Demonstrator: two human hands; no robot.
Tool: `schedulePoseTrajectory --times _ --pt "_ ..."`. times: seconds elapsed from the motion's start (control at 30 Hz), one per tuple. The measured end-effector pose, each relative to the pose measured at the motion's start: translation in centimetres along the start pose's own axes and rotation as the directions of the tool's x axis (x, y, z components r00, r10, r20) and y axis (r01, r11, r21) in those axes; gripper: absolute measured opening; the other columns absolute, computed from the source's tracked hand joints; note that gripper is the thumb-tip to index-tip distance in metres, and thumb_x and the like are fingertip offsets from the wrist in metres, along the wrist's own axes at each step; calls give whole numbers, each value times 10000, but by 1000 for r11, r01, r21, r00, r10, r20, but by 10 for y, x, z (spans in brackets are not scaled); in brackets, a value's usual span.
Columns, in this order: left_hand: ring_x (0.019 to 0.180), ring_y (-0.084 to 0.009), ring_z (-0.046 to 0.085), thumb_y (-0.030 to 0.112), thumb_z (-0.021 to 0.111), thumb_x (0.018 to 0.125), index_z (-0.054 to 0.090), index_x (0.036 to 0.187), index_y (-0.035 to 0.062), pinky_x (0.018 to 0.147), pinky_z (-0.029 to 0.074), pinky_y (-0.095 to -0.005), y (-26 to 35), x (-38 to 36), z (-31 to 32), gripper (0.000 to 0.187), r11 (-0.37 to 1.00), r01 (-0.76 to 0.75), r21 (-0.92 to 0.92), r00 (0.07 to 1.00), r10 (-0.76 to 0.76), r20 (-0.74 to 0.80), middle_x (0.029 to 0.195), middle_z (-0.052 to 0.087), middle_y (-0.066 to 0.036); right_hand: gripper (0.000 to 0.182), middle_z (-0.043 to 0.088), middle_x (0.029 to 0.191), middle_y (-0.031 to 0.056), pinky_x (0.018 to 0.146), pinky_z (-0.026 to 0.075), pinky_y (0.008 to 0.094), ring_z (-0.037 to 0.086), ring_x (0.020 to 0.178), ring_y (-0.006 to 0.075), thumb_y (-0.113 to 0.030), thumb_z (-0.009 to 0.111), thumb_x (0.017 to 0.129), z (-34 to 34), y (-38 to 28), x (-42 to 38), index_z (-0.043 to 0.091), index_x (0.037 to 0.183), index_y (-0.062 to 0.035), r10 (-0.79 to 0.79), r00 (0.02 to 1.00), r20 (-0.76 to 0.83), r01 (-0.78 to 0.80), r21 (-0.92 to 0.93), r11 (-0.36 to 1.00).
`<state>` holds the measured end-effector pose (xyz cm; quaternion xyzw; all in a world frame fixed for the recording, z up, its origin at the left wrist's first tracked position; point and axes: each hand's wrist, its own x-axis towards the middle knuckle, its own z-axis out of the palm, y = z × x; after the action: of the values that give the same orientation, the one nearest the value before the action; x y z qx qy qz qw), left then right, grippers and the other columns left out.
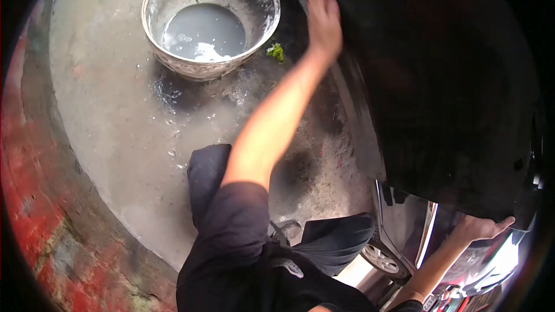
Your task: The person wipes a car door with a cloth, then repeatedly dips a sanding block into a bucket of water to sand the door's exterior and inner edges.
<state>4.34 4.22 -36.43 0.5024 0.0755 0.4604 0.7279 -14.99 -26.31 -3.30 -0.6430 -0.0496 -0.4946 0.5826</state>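
A large dark, glossy panel point(445, 92) fills the right side of the view. My left hand point(325, 26) lies against its left edge near the top, fingers stretched out and slightly blurred; whether anything is under the palm is hidden. At the lower right, my right hand point(483, 228) holds the panel's bottom edge, thumb pointing out to the side and fingers partly hidden. To the left of my left hand stands a round, stained bucket point(202, 69) with grey, cloudy water point(211, 29) inside.
The wet grey concrete floor point(115, 121) has a curved edge with a red, worn surface point(34, 225) beyond it at left. A green scrap point(276, 52) lies beside the bucket. A car wheel point(381, 259) and bodywork show at lower right. My knees are bent below.
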Motion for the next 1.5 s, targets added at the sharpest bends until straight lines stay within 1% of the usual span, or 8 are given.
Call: schedulePoseTrajectory --times 0.3,0.5,0.7,0.93,1.17,1.33,1.37,1.5 --pt "1606 -372 46 166 378 1090 145 1625 -60 1295 55 -468 42 -167 31 625 987 117 114 979 -133 154 1722 63 -250 635 559 1484 177 1187 396 512 537 1342 387 -468 579 1012 -5 -1 7 552 1420 19 -43 999 -8 43 -71 997" --pt "1541 -461 215 264 379 1100 282 1553 -128 1279 184 -450 -38 61 -14 607 996 -74 51 997 75 -7 1631 257 -347 653 539 1504 180 1205 384 507 534 1345 391 -480 553 1026 -16 8 23 531 1433 31 -17 996 82 24 -80 997" --pt "1597 -382 108 207 411 1093 200 1605 -82 1296 107 -442 28 -129 22 624 987 46 153 991 -65 118 1705 113 -279 641 548 1494 185 1203 387 507 549 1327 396 -469 530 1037 -23 6 28 531 1429 38 -62 995 78 70 -102 992" --pt "1578 -411 158 294 384 1105 300 1574 -76 1282 149 -483 -2 72 -38 603 991 131 42 984 -135 116 1672 230 -286 590 597 1420 195 1168 423 488 586 1283 373 -443 486 1059 -9 5 17 569 1376 48 -1 1000 4 1 -106 994" --pt "1605 -370 73 201 397 1092 187 1634 -15 1295 72 -461 32 -140 21 621 983 126 136 981 -144 133 1723 109 -233 648 524 1517 178 1206 370 507 518 1357 394 -481 526 1040 -24 -1 25 515 1450 21 28 995 98 -26 -25 999" --pt "1584 -406 149 265 375 1107 266 1580 -93 1274 131 -531 -29 52 -17 603 999 40 29 999 -41 35 1693 149 -291 640 533 1507 175 1202 377 501 523 1353 388 -482 522 1043 -5 0 6 523 1443 18 -17 999 37 20 -93 996" --pt "1560 -373 233 334 381 1107 380 1516 -135 1274 210 -354 -27 79 -26 622 983 160 95 987 -158 -21 1643 253 -314 639 536 1504 175 1200 380 501 524 1353 386 -485 522 1042 3 -2 -1 527 1440 16 -42 999 -8 40 -129 991" --pt "1586 -406 150 247 415 1092 262 1595 -69 1264 140 -565 -10 -3 -3 613 983 100 153 994 -107 37 1696 149 -287 631 545 1496 176 1203 377 502 527 1351 384 -482 525 1042 -33 3 32 533 1436 10 60 995 79 -60 -8 998"
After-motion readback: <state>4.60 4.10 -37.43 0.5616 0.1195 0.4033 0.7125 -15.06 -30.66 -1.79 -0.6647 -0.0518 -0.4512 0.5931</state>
